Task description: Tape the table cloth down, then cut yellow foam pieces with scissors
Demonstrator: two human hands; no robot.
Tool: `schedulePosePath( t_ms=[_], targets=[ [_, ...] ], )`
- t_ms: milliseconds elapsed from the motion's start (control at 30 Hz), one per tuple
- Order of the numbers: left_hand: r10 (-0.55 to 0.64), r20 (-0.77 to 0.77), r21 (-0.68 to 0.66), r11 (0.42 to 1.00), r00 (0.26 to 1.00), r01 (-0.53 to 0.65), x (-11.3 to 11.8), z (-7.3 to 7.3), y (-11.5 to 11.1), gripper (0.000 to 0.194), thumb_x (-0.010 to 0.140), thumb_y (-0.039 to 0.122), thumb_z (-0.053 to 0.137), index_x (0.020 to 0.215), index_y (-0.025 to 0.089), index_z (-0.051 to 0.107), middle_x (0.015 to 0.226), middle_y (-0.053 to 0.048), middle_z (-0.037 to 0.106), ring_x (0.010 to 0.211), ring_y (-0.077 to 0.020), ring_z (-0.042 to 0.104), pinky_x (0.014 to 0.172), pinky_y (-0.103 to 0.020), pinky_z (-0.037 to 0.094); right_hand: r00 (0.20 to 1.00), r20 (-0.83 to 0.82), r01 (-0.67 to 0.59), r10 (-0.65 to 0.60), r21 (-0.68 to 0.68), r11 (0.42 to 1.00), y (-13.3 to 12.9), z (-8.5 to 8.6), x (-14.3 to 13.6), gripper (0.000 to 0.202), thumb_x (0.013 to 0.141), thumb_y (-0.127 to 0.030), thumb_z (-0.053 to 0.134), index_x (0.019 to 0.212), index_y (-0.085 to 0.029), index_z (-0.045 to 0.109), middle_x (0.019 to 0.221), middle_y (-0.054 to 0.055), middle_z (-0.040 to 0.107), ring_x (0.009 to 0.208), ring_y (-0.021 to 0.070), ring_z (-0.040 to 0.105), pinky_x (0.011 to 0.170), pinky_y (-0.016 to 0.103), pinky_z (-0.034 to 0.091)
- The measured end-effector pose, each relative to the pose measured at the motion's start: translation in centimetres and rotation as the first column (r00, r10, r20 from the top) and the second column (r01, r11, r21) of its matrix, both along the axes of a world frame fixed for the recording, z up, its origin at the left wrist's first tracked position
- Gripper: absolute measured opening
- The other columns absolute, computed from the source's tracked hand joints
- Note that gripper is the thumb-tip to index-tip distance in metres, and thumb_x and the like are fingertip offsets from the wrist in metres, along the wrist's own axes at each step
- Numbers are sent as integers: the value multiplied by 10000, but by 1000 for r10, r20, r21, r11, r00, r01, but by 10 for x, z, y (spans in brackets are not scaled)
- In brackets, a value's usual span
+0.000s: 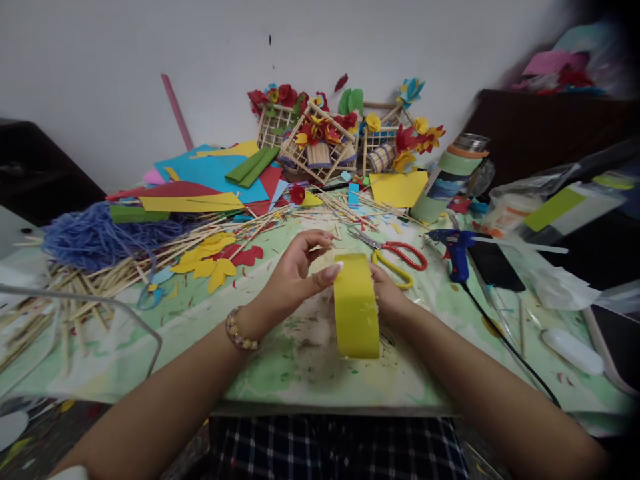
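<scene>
Over table [270, 380], yellow roll [357, 310] in right hand [393, 295], left hand [299, 272] loosely curled against it

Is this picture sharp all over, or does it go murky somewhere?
Head view: the yellow ring is fairly clear, without strong glare; toward the right edge, the pink bundle looks smeared; the top right corner goes black; the wall looks grey and dimly lit.

Most fingers of the right hand [391, 293] are hidden behind the yellow band [357, 313]. The view's right edge cuts off a dark-screened device [620, 347], its left edge a grey cable [103, 299]. A pink bundle [555, 63] looks blurred.
</scene>
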State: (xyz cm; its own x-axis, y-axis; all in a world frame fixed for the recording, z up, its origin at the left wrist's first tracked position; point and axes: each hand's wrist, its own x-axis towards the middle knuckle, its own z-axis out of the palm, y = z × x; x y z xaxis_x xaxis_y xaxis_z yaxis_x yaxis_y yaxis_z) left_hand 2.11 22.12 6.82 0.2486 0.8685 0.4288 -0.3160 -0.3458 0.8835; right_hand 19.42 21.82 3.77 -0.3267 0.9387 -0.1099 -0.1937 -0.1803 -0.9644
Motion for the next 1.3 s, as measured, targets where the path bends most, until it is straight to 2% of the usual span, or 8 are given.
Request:
schedulePosePath(
  t_ms=[167,367,667,800,900,1000,1067,1300],
  targets=[
    [5,-68,-103,995,998,-12,3,-5,-3,258,805,412,650,946,209,576,1108,-65,528,956,-176,538,805,-290,467,998,23,-66,66,6,998,-3,4,0,289,621,-359,746,846,-218,632,678,1,665,623,172,615,577,275,480],
    [101,-152,-160,979,983,-126,5,-7,-1,242,809,402,643,904,188,585,1004,-44,567,946,-166,536,858,-296,429,999,-4,-52,53,34,998,0,3,2,366,616,-337,766,925,-233,598,855,5,689,674,168,638,597,267,488],
    [220,-227,-113,962,949,-250,2,-10,2,201,843,380,602,906,194,556,931,-34,586,906,-163,547,797,-286,430,994,-42,-98,101,75,992,0,1,4,314,708,-383,708,946,-236,565,777,4,674,613,162,625,565,263,467],
    [384,-10,-30,923,923,-384,-3,2,3,165,808,311,663,893,207,567,828,-5,582,762,-129,566,683,-253,442,998,-25,52,-49,116,992,6,-6,5,388,646,-345,752,976,-253,568,859,-1,670,702,177,640,624,285,489],
    [495,248,36,854,833,-519,-14,13,10,149,778,254,704,856,218,583,792,11,588,699,-114,569,654,-247,456,961,33,258,-274,249,934,10,-1,11,372,616,-340,762,923,-238,579,817,-2,655,721,174,616,657,287,492],
    [579,379,31,772,722,-635,-25,17,19,120,759,234,727,788,218,612,759,21,617,718,-106,583,691,-237,478,792,143,478,-593,459,749,19,11,27,340,633,-351,751,899,-219,585,842,19,652,739,175,599,665,282,484],
    [590,375,5,770,715,-638,-29,15,24,93,761,250,727,759,210,643,755,19,640,736,-100,590,740,-243,491,651,179,566,-737,532,629,30,16,44,319,646,-354,737,894,-206,601,850,28,654,751,176,598,667,278,478],
    [582,366,-49,791,726,-609,-20,9,26,116,730,282,753,715,191,684,718,19,671,727,-88,616,803,-255,499,615,210,719,-760,247,650,65,5,88,358,615,-336,706,946,-223,629,821,22,670,651,175,607,531,275,478]
  ],
)
